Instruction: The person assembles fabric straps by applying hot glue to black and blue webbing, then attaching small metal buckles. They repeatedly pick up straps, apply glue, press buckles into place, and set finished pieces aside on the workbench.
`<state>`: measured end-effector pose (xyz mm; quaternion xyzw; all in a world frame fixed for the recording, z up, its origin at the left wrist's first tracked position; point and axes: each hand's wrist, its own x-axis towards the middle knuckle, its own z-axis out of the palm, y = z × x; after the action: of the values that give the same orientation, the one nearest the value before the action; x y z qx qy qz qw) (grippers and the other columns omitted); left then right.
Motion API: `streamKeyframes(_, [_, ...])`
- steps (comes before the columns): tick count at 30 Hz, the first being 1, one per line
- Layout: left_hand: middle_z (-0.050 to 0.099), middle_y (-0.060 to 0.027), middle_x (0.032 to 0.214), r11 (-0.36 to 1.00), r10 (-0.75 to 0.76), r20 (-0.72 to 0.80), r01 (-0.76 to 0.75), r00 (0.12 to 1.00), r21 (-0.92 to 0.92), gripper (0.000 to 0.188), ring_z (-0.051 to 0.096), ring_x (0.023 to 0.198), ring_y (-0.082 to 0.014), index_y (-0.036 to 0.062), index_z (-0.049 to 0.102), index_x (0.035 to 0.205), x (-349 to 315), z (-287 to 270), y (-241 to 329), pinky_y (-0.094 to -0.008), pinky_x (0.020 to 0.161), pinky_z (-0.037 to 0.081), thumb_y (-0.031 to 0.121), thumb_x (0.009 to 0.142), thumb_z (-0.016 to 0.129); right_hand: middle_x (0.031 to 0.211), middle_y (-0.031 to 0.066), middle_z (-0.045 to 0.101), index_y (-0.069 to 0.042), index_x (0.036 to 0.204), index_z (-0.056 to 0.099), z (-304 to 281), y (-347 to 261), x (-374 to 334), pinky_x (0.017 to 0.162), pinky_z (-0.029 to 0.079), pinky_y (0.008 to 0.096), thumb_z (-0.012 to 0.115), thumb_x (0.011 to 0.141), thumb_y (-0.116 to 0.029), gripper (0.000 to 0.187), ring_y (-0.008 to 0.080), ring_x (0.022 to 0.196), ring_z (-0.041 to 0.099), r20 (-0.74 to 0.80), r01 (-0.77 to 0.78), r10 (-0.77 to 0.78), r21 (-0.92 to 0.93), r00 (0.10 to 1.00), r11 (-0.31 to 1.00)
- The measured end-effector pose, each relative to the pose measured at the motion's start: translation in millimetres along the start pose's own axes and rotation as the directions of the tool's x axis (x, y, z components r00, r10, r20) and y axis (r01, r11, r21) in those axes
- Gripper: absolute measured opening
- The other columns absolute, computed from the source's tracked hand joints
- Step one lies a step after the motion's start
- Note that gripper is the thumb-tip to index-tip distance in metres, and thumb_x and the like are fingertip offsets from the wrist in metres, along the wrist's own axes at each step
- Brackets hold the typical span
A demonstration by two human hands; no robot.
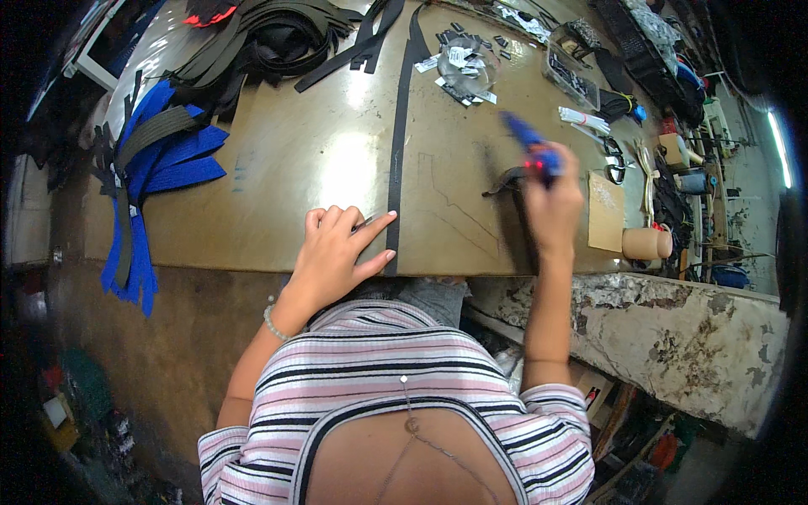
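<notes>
A long black webbing strap [399,151] runs lengthwise across the brown table, down to its near edge. My left hand [332,252] rests beside it, with index finger and thumb spread onto the strap. Tucked between the fingers of that hand is a thin dark pen-like tool [367,224], mostly hidden. To the right, my right hand [554,202] is raised over the table, wrapped round a blue gun-shaped tool [528,139] with small red lights. Motion smears this tool, and its tip points to the far left. A dark curved piece [505,180] shows beside the right hand.
Blue and dark straps [172,164] hang over the left edge; coiled webbing [290,38] lies behind. Far ahead is a clear round dish [468,67] with labels and small black pieces around it. A plastic box [572,77], white strips [584,118], cardboard [605,210] and a thread cone [646,244] line the right.
</notes>
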<state>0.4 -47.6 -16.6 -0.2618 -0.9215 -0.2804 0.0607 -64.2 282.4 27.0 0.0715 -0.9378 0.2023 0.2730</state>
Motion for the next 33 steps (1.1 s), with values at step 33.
streamKeyframes(33, [0.049,-0.005,0.087,0.999,0.015,0.021,-0.016,1.0,0.044,0.052,0.046,0.088,-0.0221,0.0144,0.065,0.131,4,-4,4,-0.0385,0.089,0.033,0.039,0.086,0.071,0.088,0.0234,0.069,0.0,0.094,0.066,84,131,104,0.077,0.051,0.0476,0.07,0.088,-0.028,0.029,0.0411,0.086,0.066,0.085,-0.227,0.232,-0.065,0.969,0.972])
